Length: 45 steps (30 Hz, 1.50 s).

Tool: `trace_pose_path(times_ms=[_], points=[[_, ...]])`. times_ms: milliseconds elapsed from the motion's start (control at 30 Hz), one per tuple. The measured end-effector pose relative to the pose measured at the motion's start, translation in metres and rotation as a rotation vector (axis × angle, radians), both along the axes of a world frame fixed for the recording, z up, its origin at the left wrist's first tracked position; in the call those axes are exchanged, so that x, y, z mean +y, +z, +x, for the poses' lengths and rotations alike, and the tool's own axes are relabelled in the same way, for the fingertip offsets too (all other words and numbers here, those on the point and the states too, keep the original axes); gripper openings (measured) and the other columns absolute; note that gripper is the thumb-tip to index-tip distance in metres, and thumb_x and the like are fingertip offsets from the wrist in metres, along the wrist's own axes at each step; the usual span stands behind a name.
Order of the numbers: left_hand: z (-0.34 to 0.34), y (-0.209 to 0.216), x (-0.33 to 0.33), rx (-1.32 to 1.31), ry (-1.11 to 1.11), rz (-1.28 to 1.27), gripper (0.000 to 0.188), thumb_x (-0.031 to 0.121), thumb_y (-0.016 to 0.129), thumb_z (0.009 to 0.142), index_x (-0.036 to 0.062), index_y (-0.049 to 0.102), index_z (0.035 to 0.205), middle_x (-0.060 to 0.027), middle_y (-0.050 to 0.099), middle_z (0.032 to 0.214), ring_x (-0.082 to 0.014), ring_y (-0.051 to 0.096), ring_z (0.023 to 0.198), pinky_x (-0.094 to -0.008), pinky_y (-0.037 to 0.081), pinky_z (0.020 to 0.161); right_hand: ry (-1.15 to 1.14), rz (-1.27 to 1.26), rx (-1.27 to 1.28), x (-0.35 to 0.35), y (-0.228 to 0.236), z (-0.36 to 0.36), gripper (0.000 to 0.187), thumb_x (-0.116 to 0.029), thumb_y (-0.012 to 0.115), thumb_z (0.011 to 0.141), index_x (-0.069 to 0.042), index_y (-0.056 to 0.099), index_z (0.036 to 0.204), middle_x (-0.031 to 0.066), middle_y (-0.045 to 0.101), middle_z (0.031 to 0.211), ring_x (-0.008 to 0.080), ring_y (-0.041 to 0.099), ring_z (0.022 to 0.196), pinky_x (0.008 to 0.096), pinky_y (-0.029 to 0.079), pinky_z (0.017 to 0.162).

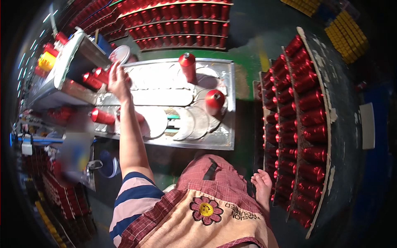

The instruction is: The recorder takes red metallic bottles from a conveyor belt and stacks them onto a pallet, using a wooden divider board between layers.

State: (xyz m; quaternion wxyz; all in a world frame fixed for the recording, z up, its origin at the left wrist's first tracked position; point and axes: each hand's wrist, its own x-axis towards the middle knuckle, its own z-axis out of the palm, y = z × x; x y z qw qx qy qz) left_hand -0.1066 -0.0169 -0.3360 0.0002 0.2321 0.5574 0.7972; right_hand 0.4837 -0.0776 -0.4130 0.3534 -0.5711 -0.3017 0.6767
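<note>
My left arm stretches forward over the metal conveyor table (206, 144). My left hand (118, 82) has its fingers extended above a red metal bottle (128, 79), which it partly covers; any contact is hard to make out. Beside it, two more red bottles (92, 81) stand by the box-shaped machine opening. Another red bottle (103, 116) stands left of my forearm, and one is partly hidden behind it. Low at my right side hangs my right hand (262, 184), empty, with loosely bent fingers apart. Two red bottles, one far (188, 67) and one nearer (214, 101), stand at the table's right end.
A metal box-like machine (66, 78) sits at the table's left end, with a round white disc (120, 54) near it. Tall racks of red bottles stand at right (295, 124) and at the back (178, 27). A blue round container (108, 164) is at lower left.
</note>
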Motion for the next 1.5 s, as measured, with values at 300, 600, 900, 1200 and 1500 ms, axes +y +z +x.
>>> trace_pose_path(times_ms=[300, 600, 900, 1200, 1500], points=[[-0.038, -0.106, -0.164, -0.21, -0.071, -0.733, 0.069, 0.031, 0.076, 0.076, 0.003, 0.047, 0.132, -0.016, 0.049, 0.131, -0.0214, 0.048, 0.118, -0.0327, 0.036, 0.099, 0.089, 0.008, 0.011, 0.011, 0.01, -0.017, 0.023, -0.003, 0.055, 0.089, -0.001, 0.052, 0.113, 0.0049, 0.059, 0.093, 0.0114, 0.059, 0.082, 0.0248, 0.05, 0.076], [-0.017, -0.153, -0.127, -0.04, -0.216, -0.732, 0.045, 0.034, 0.064, 0.087, 0.0058, 0.057, 0.123, -0.0003, 0.06, 0.086, -0.0101, 0.055, 0.08, -0.0247, 0.045, 0.077, 0.116, 0.059, -0.031, 0.017, 0.016, -0.024, 0.026, -0.002, 0.057, 0.087, 0.0, 0.053, 0.112, 0.0055, 0.061, 0.092, 0.0112, 0.061, 0.08, 0.0224, 0.05, 0.074], [0.119, -0.016, -0.051, -0.796, -0.945, -0.326, 0.051, 0.04, 0.041, 0.096, 0.0002, 0.05, 0.127, -0.0106, 0.059, 0.116, -0.0203, 0.057, 0.106, -0.0374, 0.045, 0.093, 0.592, 0.688, -0.088, 0.037, 0.093, -0.114, 0.076, -0.01, 0.078, 0.071, -0.008, 0.039, 0.136, 0.0117, 0.032, 0.141, 0.0245, 0.045, 0.122, 0.0354, 0.05, 0.089], [0.195, -0.011, -0.004, -0.947, -1.151, -0.452, 0.054, 0.049, 0.043, 0.094, 0.0027, 0.053, 0.12, -0.0103, 0.062, 0.108, -0.0202, 0.06, 0.099, -0.0372, 0.045, 0.092, 0.484, 0.77, -0.123, 0.044, 0.094, -0.132, 0.073, -0.009, 0.075, 0.066, -0.005, 0.04, 0.13, 0.0151, 0.043, 0.124, 0.0255, 0.047, 0.113, 0.0353, 0.04, 0.097], [0.194, -0.039, -0.019, -0.731, -1.112, -0.344, 0.049, 0.046, 0.043, 0.094, 0.007, 0.053, 0.121, -0.0065, 0.063, 0.105, -0.0166, 0.061, 0.093, -0.0339, 0.048, 0.079, 0.519, 0.344, 0.171, 0.048, 0.08, -0.135, 0.066, -0.023, 0.068, 0.085, 0.0, 0.031, 0.135, 0.0135, 0.04, 0.13, 0.02, 0.044, 0.117, 0.0325, 0.042, 0.096]])
